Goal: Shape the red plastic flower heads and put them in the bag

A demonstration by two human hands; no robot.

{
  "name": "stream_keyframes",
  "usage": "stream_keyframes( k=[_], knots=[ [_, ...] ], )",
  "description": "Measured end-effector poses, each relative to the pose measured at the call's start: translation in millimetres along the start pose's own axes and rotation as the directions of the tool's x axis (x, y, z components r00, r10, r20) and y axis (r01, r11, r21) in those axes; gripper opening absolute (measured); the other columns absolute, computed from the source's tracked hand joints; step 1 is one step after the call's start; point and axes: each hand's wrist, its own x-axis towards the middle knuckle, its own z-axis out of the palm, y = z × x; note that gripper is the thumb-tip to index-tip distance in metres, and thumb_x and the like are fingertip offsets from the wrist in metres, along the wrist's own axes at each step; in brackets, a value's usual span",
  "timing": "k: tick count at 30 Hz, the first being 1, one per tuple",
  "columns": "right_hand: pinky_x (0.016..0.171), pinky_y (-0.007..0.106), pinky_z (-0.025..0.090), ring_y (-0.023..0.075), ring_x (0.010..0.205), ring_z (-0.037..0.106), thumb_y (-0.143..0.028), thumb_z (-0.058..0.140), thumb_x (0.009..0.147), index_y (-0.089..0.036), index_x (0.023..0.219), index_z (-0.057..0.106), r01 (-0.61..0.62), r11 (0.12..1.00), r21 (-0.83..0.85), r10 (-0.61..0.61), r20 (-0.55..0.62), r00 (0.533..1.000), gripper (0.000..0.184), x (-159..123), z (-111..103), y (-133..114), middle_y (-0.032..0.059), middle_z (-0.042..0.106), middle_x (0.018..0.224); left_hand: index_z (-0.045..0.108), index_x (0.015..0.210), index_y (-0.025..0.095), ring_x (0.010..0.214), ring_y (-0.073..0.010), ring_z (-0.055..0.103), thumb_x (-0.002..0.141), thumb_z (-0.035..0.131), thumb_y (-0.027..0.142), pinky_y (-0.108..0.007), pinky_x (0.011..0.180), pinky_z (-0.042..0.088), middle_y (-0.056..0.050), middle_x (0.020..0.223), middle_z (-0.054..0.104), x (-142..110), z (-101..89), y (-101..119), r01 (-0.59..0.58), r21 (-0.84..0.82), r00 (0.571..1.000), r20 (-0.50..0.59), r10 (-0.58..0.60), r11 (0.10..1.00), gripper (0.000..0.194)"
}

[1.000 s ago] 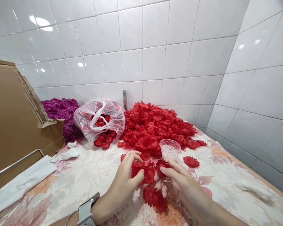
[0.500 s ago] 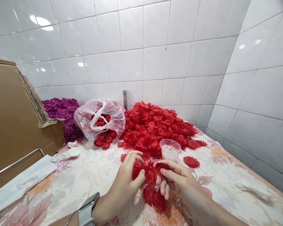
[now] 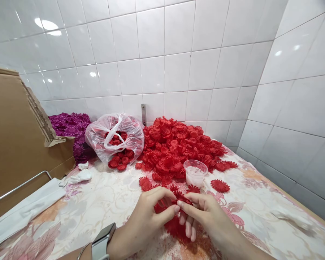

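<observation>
My right hand (image 3: 206,213) pinches a red fabric flower (image 3: 182,196) between thumb and index finger, with its other fingers curled below. From the left, my left hand (image 3: 154,209) curves round to the same flower, thumb and index fingertip closed at its left edge. The exact contact there is partly hidden. Beneath both hands, more red flowers (image 3: 176,229) lie on the floral tablecloth, partly covered by the fingers. Just beyond the hands stands a clear plastic cup (image 3: 195,173) with whitish contents. A single flower (image 3: 220,185) lies to the cup's right.
A large heap of red flowers (image 3: 176,144) rests against the tiled wall. Left of it are a tied plastic bag (image 3: 97,133) of red flowers, a purple flower pile (image 3: 70,126) and a cardboard box (image 3: 18,119). Crumpled white tissue (image 3: 81,177) lies near the box.
My left hand has moved right and closed in on the flower held by my right hand. The right hand has shifted slightly down, uncovering a flower by the cup.
</observation>
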Motion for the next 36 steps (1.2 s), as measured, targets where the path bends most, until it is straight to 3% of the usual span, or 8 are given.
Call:
stream_keyframes(
  k=[4,12,18,25,29,36],
  knots=[
    [0.033,0.016,0.029,0.0066,0.032,0.047,-0.046,0.06,0.071,-0.017,0.057,0.045,-0.03,0.996,-0.087,0.029,-0.019,0.999,0.035,-1.7,-1.3,2.5,-0.0051,0.053,0.043,0.063,0.079,0.019,0.069,-0.0117,0.057,0.078,0.061,0.023,-0.019,0.064,0.041,0.001,0.076,0.065,-1.4,0.2,-0.3,0.011,-0.014,1.0,0.025,-0.01,1.0,0.005],
    [0.039,0.019,0.021,0.0055,0.039,0.034,-0.037,0.061,0.072,-0.02,0.051,0.035,0.066,0.977,-0.203,-0.08,-0.061,0.995,0.038,-2.8,-3.6,2.9,-0.0091,0.037,0.041,0.063,0.076,0.017,0.067,-0.01,0.056,0.073,0.067,0.02,-0.017,0.062,0.04,0.003,0.074,0.064,-0.8,-0.1,-0.6,0.031,-0.038,0.995,0.092,-0.027,0.999,0.006],
    [0.037,0.019,0.018,0.0043,0.039,0.029,-0.04,0.062,0.07,-0.02,0.05,0.035,0.04,0.979,-0.2,-0.05,-0.046,0.998,0.039,-1.8,-3.7,3.2,-0.0103,0.032,0.044,0.066,0.074,0.017,0.071,-0.0107,0.055,0.071,0.069,0.023,-0.018,0.065,0.038,0.003,0.074,0.064,2.8,-2.5,-1.0,0.04,-0.085,0.993,0.116,-0.03,0.996,0.007],
    [0.033,0.018,0.018,0.0037,0.03,0.029,-0.057,0.059,0.069,-0.019,0.055,0.041,0.007,0.984,-0.178,0.0,0.04,0.999,0.044,2.4,-3.1,8.4,-0.0099,0.039,0.035,0.07,0.068,0.016,0.064,-0.0099,0.053,0.067,0.071,0.015,-0.018,0.062,0.038,0.003,0.067,0.063,5.4,-1.4,-7.5,0.093,-0.265,0.993,0.094,-0.07,0.96,0.002],
    [0.033,0.016,0.02,0.0036,0.032,0.034,-0.063,0.058,0.066,-0.019,0.062,0.043,-0.014,0.996,-0.091,0.021,0.077,0.997,0.047,1.9,0.6,7.7,-0.0095,0.043,0.039,0.069,0.067,0.015,0.065,-0.0124,0.055,0.066,0.071,0.017,-0.022,0.063,0.04,0.001,0.066,0.063,5.1,0.1,-9.4,0.175,-0.412,0.983,0.118,-0.139,0.894,0.002],
    [0.037,0.015,0.031,0.0045,0.036,0.045,-0.069,0.058,0.061,-0.018,0.067,0.044,-0.056,0.996,0.064,0.046,0.138,0.989,0.053,1.2,3.6,10.1,-0.007,0.052,0.047,0.061,0.066,0.014,0.055,-0.0162,0.058,0.064,0.071,0.035,-0.025,0.054,0.042,-0.001,0.056,0.061,5.5,4.3,-13.7,0.388,-0.614,0.921,0.284,-0.266,0.688,0.023]
  ],
)
